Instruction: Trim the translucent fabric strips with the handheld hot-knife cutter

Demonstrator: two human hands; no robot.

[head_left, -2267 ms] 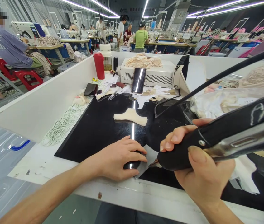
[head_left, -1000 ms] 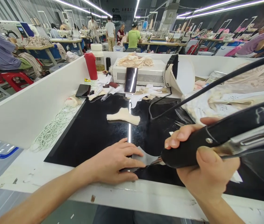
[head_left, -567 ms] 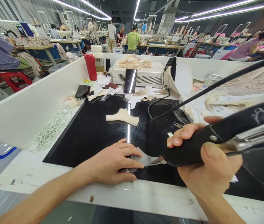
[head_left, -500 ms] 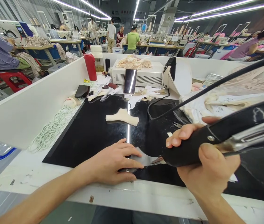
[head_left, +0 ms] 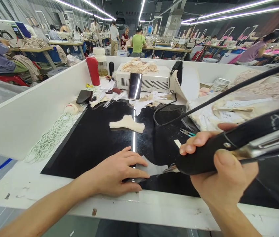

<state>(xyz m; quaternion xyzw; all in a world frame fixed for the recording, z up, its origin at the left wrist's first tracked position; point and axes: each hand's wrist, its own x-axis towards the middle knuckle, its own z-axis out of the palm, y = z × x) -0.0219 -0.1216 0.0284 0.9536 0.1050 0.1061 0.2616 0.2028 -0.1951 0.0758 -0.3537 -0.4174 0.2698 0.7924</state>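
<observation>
My left hand point(head_left: 123, 169) lies flat with its fingers spread, pressing on a thin, grey, see-through piece point(head_left: 153, 168) on the black work mat point(head_left: 92, 149). Part of this piece is hidden under the fingers. Held in my closed right hand point(head_left: 224, 174) is a black corded hand tool point(head_left: 198, 159) with a silver lever along its side. Its narrow metal tip point(head_left: 171, 168) is at the right end of the grey piece. Farther up the mat rests a cream, wing-shaped fabric piece point(head_left: 126, 124), apart from both hands.
Small teal-handled scissors point(head_left: 187, 132) and a white strip point(head_left: 178, 143) lie beyond my right hand. The cord point(head_left: 228, 89) crosses the right side. A propped phone point(head_left: 135, 86), a white vented box point(head_left: 154, 80) and a red bottle point(head_left: 93, 71) stand behind. Pale green cord point(head_left: 49, 141) lies left.
The tool tip has moved a little rightward along the grey piece, together with my right hand. My left hand keeps its place on the piece. The whole view has shifted slightly.
</observation>
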